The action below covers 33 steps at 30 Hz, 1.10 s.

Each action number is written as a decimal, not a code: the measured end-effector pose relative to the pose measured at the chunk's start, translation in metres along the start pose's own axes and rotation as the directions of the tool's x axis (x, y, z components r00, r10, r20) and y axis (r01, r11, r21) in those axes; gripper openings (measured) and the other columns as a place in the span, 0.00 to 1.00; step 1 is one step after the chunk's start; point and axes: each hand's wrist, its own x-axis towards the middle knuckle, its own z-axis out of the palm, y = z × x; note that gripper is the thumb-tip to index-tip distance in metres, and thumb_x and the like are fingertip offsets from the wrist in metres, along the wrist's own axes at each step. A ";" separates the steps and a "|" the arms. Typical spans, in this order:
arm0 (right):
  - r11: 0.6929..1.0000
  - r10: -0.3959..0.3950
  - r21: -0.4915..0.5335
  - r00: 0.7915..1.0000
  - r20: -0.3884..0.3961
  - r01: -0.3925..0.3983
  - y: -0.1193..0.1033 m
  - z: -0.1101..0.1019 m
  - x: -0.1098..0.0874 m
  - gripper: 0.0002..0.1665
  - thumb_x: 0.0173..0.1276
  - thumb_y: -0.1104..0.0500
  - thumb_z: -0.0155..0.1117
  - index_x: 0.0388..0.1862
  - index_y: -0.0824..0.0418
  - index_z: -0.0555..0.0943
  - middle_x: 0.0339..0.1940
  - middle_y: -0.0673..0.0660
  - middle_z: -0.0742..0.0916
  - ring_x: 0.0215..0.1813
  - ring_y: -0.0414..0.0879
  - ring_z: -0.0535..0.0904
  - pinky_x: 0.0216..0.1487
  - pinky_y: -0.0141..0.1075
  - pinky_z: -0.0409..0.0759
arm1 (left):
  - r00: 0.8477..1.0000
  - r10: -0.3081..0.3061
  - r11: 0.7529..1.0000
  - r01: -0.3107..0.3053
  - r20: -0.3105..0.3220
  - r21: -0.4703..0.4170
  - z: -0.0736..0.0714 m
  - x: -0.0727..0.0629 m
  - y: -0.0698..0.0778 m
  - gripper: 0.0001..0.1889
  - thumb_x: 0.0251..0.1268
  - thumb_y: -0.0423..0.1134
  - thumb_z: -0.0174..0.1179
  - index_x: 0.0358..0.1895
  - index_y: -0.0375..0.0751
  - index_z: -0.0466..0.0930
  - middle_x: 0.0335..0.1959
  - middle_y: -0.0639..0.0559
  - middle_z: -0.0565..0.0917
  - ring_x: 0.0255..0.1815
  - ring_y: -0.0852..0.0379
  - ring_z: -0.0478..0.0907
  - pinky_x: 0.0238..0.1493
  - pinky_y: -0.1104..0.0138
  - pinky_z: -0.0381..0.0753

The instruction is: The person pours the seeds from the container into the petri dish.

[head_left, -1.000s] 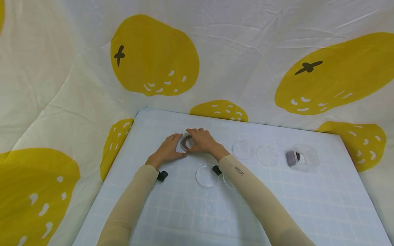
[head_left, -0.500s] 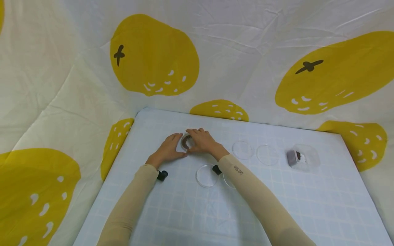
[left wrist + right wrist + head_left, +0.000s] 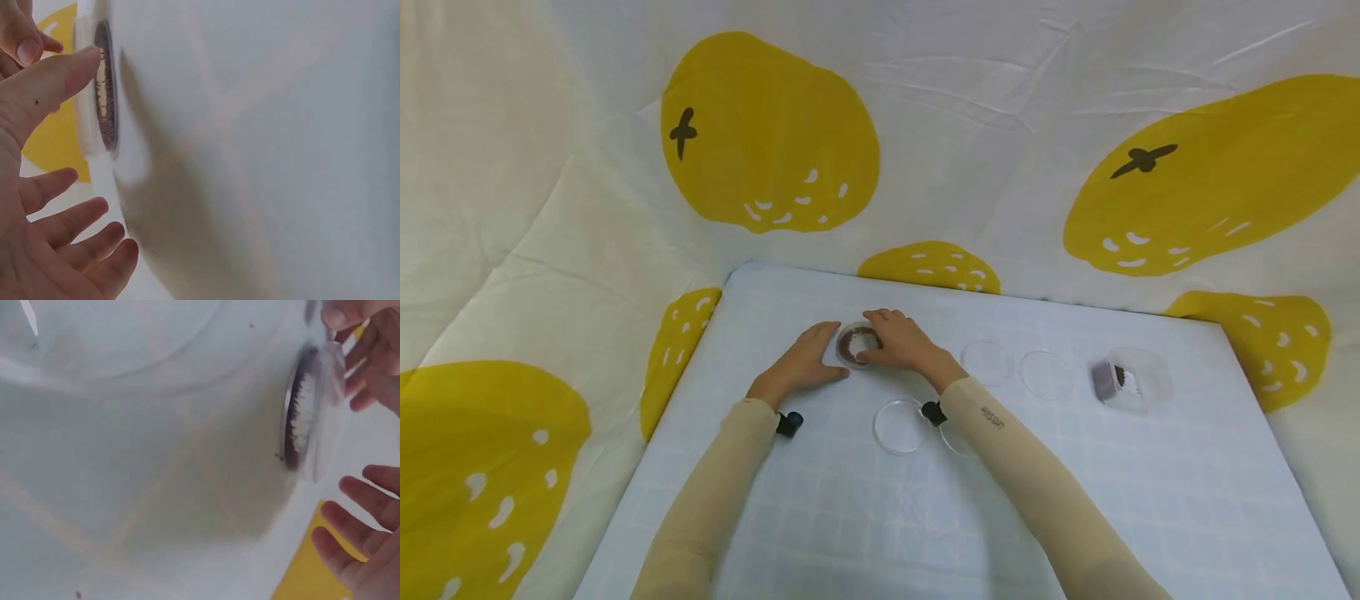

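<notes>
A round clear dish (image 3: 844, 346) with a dark grainy ring and a pale middle stands towards the back left of the table. My left hand (image 3: 801, 360) is beside its left side, fingers spread and thumb straight. In the left wrist view that thumb (image 3: 78, 65) overlaps the dish edge. My right hand (image 3: 901, 340) is at the dish's right, its fingers and thumb reaching over that rim and hiding part of it. The right wrist view shows the dish (image 3: 303, 412) edge-on, with loose, spread right fingers (image 3: 356, 531) below it.
Two clear round discs (image 3: 898, 427) lie in front, one partly under the right sleeve. Farther right are two more clear rings (image 3: 987, 362). A clear box (image 3: 1153, 379) stands at the right, with a small greyish block with dark contents at its left. Patterned cloth (image 3: 775, 133) hangs behind.
My right hand has drawn slightly to the right, so more of the dish and its dark ring shows. My left hand stays almost where it was. The head view has shifted slightly.
</notes>
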 end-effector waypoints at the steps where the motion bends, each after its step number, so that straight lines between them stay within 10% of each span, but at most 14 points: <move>1: 1.000 0.007 -0.005 1.000 -0.001 -0.007 0.001 -0.003 -0.002 0.47 0.68 0.39 0.67 0.76 0.62 0.64 0.72 0.62 0.72 0.70 0.59 0.67 0.69 0.54 0.68 | 1.000 0.002 1.000 -0.002 -0.006 0.002 -0.001 -0.001 0.001 0.49 0.62 0.50 0.70 0.80 0.39 0.51 0.79 0.38 0.54 0.78 0.40 0.49 0.75 0.48 0.52; 16: 0.986 0.031 0.169 0.988 -0.149 -0.006 0.010 -0.027 -0.069 0.27 0.73 0.49 0.65 0.65 0.63 0.76 0.58 0.58 0.83 0.59 0.53 0.78 0.61 0.46 0.76 | 0.989 0.087 0.995 -0.091 -0.120 -0.031 -0.002 -0.029 0.033 0.37 0.67 0.48 0.68 0.75 0.41 0.64 0.73 0.42 0.67 0.74 0.42 0.61 0.72 0.47 0.60; 33: 0.977 0.077 0.213 0.916 -0.393 0.009 0.019 -0.010 -0.164 0.21 0.71 0.53 0.68 0.58 0.62 0.81 0.51 0.54 0.86 0.49 0.50 0.81 0.50 0.45 0.81 | 0.954 0.230 0.966 -0.247 -0.191 -0.070 0.031 -0.070 0.081 0.31 0.68 0.50 0.65 0.71 0.44 0.70 0.69 0.50 0.73 0.71 0.47 0.66 0.70 0.50 0.66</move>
